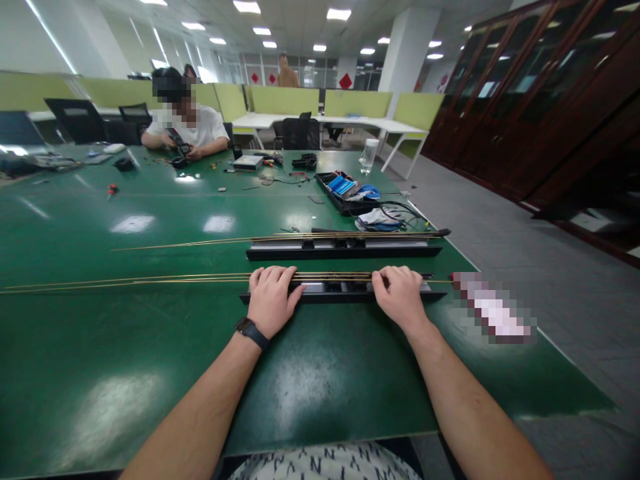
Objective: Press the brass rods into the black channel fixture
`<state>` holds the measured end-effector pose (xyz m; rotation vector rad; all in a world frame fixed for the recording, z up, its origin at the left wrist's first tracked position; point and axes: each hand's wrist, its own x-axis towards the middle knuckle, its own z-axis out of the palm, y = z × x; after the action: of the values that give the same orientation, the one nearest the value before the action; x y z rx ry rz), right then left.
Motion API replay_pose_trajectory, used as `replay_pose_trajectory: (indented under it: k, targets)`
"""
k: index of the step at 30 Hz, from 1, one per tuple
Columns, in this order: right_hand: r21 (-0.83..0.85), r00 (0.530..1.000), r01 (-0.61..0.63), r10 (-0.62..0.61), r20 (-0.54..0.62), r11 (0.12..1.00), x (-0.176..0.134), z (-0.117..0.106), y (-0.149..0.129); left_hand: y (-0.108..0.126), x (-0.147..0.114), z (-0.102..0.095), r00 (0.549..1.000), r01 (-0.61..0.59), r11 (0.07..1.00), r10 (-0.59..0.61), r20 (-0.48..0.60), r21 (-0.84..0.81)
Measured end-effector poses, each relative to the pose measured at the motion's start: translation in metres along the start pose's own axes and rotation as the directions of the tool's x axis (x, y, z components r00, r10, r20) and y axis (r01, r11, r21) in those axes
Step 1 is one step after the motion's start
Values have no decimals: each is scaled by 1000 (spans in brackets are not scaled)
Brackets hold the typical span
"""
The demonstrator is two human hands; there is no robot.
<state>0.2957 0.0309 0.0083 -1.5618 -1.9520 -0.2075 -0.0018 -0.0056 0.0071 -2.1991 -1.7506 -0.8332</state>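
A long black rail (345,293) lies across the green table in front of me, with a bundle of thin brass-coloured rods (190,277) along its far side. The rods stick out well past its left end. My left hand (273,300), wearing a black watch, is closed over the rail's left part, fingers across the rods and thumb towards the near side. At the rail's right part, my right hand (400,293) is closed with curled fingers. The fingertips' undersides are hidden. Just beyond, a second black rail (345,253) lies parallel with similar rods.
A black tray (333,193) with blue packets stands farther back, beside white gloves (383,219) and cables. A blurred pinkish item (493,310) lies by the table's right edge. Across the table a seated person (193,130) holds a dark device. A clear cup (369,157) stands behind.
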Motion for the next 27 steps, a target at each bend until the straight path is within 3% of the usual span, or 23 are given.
replay_pose_trajectory:
  k: [5, 12, 17, 23, 27]
  targets:
    - [27, 999, 45, -46, 26, 999, -1, 1, -5, 1, 0, -1, 1000, -3, 1000, 3, 3, 1]
    - [-15, 1000, -18, 18, -6, 1000, 0, -1, -1, 1, 0, -1, 1000, -3, 1000, 3, 4, -1]
    - [38, 999, 41, -42, 30, 998, -1, 0, -7, 1, 0, -1, 1000, -1, 1000, 1, 5, 2]
    - [-39, 999, -33, 33, -17, 999, 0, 3, 2, 0, 0, -1, 1000, -5, 1000, 5, 2, -5]
    - [24, 1000, 11, -12, 9, 1000, -1, 5, -2, 1, 0, 0, 1000, 1, 1000, -1, 3, -5]
